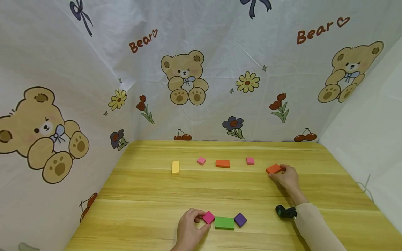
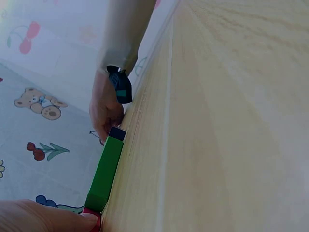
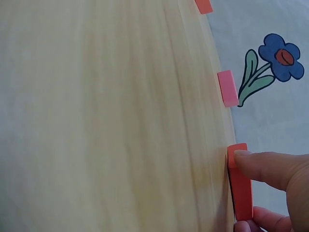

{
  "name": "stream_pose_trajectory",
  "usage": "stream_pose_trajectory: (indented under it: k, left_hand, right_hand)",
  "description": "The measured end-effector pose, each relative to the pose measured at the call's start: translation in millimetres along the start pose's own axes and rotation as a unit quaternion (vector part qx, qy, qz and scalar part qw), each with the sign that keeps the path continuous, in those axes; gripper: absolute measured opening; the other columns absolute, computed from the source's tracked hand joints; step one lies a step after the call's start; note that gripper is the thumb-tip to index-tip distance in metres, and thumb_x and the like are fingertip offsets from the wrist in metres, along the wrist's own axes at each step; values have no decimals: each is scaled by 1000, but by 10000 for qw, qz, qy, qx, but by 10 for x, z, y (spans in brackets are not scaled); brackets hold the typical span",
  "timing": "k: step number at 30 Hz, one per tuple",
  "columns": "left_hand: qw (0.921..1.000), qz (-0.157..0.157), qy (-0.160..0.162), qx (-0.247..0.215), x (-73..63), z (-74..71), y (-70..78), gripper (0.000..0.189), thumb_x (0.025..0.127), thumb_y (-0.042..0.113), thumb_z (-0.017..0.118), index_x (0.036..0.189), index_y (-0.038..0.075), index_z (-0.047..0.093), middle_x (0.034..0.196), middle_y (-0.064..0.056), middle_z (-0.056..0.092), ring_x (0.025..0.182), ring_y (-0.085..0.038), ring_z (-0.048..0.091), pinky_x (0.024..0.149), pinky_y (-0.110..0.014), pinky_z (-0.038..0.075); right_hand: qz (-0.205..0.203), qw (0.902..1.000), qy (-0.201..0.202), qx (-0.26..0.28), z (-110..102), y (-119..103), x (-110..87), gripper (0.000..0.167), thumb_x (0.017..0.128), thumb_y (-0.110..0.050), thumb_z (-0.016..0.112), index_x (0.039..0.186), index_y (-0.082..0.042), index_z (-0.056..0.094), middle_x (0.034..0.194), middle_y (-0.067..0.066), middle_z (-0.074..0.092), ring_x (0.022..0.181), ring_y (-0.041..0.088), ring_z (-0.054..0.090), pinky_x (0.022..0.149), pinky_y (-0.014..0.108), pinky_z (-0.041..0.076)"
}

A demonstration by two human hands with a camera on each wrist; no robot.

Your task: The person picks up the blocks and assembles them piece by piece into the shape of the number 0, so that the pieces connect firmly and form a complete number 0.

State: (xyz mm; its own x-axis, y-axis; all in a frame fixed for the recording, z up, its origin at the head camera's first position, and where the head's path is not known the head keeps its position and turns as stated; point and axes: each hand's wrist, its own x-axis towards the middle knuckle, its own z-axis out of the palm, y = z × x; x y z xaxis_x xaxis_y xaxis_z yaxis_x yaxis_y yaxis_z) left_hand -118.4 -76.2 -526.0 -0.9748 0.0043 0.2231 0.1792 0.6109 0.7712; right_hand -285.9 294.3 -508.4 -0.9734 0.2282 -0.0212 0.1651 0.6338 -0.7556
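Observation:
At the front of the table my left hand (image 1: 190,228) pinches a magenta block (image 1: 208,217) between thumb and finger. One corner of that block meets the left end of a green rectangular block (image 1: 224,223), and a purple block (image 1: 240,220), turned on its corner, sits at the green one's right end. Further back on the right, my right hand (image 1: 287,177) grips an orange rectangular block (image 1: 274,168) by its edges. In the right wrist view the thumb lies over the orange block (image 3: 240,181), with fingertips at its near end.
Along the back stand a yellow block (image 1: 175,167), a pink block (image 1: 201,160), a second orange block (image 1: 222,164) and another pink block (image 1: 250,160). A bear-printed cloth (image 1: 213,115) hangs behind the wooden table (image 1: 150,195). A dark wrist camera (image 1: 285,212) sits by the right sleeve.

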Motion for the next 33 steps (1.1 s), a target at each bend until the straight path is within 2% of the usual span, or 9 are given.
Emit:
stream_pose_trajectory:
  k: [8, 14, 22, 27, 33]
  left_hand:
    - [10000, 5, 0, 3, -3, 0, 9, 29, 66, 13, 88, 90, 14, 72, 84, 10, 63, 72, -1, 51, 66, -20, 45]
    - [10000, -10, 8, 19, -3, 5, 14, 29, 66, 13, 88, 90, 14, 72, 84, 10, 63, 72, -1, 51, 66, -20, 44]
    - [10000, -66, -12, 27, -3, 0, 29, 29, 66, 14, 88, 90, 15, 72, 85, 10, 64, 73, -1, 51, 66, -20, 43]
    - [10000, -39, 9, 45, -3, 7, 17, 29, 66, 14, 88, 90, 14, 72, 85, 9, 64, 73, -1, 51, 66, -20, 44]
    - [9999, -36, 76, 144, 13, 27, -10, 28, 66, 14, 87, 90, 16, 72, 84, 11, 64, 73, 1, 50, 66, -19, 44]
  right_hand:
    - [-105, 9998, 144, -67, -35, 1, -65, 73, 84, -20, 74, 139, 14, 40, 128, 36, 44, 114, 46, 49, 92, 53, 46]
    - [-213, 9997, 23, -82, -70, -16, -129, 74, 84, -22, 76, 140, 11, 41, 128, 35, 49, 111, 44, 55, 87, 49, 50]
    - [-753, 9948, -683, -66, -35, -122, -320, 75, 82, -27, 79, 141, 6, 45, 127, 31, 56, 114, 43, 57, 92, 52, 49]
    - [-1035, 9889, -1057, 119, 65, -244, -516, 72, 78, -21, 82, 138, 4, 49, 126, 26, 56, 112, 39, 58, 90, 45, 51]
    - [-1667, 9713, -1616, 512, 189, -325, -687, 67, 74, -11, 85, 131, 5, 54, 122, 23, 58, 103, 32, 60, 83, 35, 55]
